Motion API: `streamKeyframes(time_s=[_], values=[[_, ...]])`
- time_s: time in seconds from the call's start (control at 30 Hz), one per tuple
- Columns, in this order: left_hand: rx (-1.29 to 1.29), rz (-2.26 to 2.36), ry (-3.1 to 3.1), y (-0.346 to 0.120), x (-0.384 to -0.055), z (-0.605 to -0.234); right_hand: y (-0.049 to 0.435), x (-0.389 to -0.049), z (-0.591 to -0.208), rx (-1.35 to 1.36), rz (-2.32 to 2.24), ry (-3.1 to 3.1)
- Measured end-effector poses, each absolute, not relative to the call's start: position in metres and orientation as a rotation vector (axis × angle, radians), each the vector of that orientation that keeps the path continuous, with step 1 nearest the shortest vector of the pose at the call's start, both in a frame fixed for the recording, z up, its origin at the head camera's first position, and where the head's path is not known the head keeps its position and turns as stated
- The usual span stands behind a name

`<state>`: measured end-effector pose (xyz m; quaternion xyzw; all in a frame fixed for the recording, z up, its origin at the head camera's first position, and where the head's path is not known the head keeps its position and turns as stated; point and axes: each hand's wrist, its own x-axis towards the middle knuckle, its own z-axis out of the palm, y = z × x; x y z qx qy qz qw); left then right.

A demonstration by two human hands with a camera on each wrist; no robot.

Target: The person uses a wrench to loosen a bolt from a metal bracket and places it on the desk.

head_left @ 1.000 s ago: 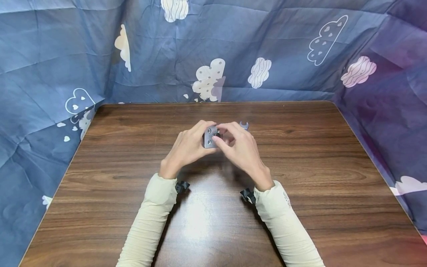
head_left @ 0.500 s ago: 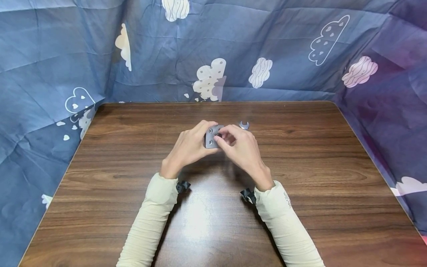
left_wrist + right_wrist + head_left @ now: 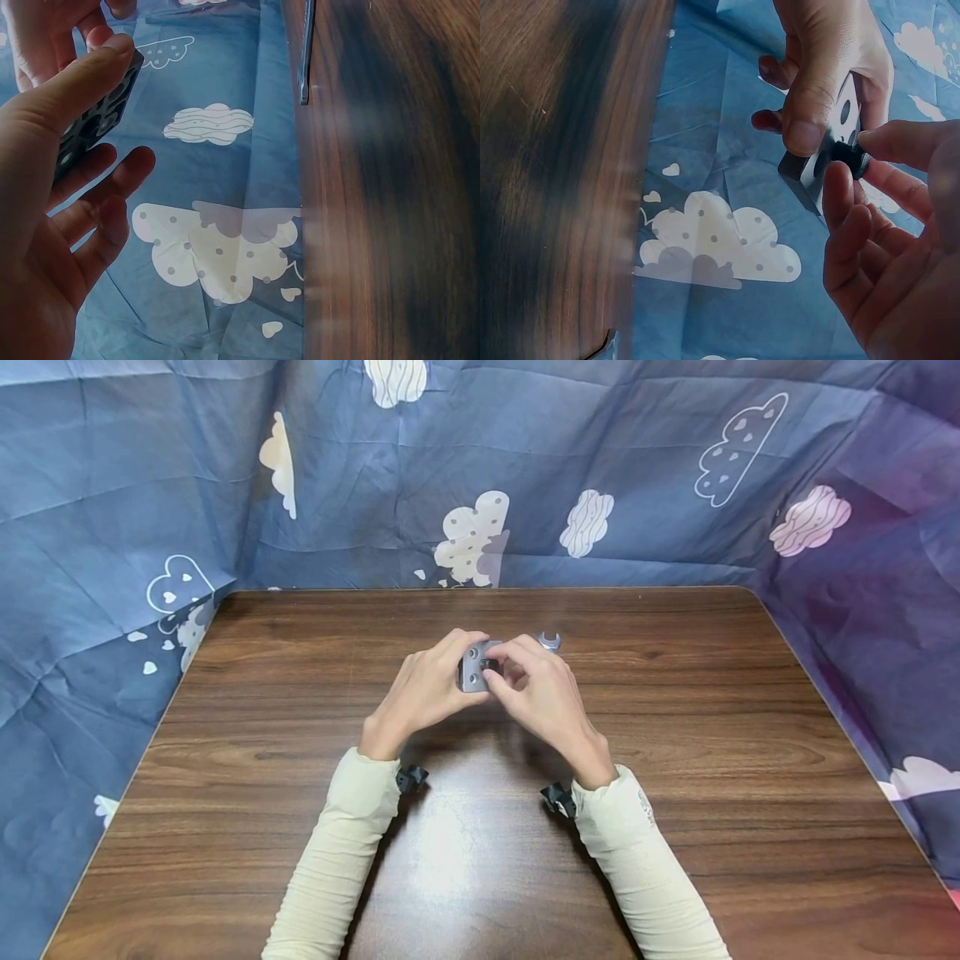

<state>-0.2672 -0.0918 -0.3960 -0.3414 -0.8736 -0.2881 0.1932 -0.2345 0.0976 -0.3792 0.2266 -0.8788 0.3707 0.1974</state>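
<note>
My left hand (image 3: pixel 423 689) grips a grey metal block (image 3: pixel 470 673) by its edges, thumb on one side and fingers on the other. Several round holes show in the block's face, which is turned toward the head camera. Between the thumb and fingers of my right hand (image 3: pixel 546 693) is a short black bolt (image 3: pixel 852 159), pinched against that face. How deep the bolt sits cannot be seen. In the left wrist view the block (image 3: pixel 112 112) is seen edge-on, partly behind the left thumb. Both hands are held above the table.
An open-ended wrench (image 3: pixel 549 642) lies on the table just beyond the right hand, most of it hidden. The brown wooden table (image 3: pixel 720 735) ends at a blue cloud-patterned cloth (image 3: pixel 337 510) behind and at the sides.
The block and left hand have shifted very slightly right. The right thumb and fingers have closed over the bolt, then parted a little, uncovering it again.
</note>
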Motion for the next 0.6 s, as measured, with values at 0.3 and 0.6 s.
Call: streamKeyframes(time_s=[0.3,0.6], values=[[-0.968,-0.79,-2.454,-0.0913,-0.2675,-0.396,0.0971,-0.2318,-0.377,0.65,1.027,-2.475],[-0.956,-0.81,-2.46,-0.0932,-0.2683,-0.3966,0.097,-0.232,-0.3759,0.578,1.03,-2.536]])
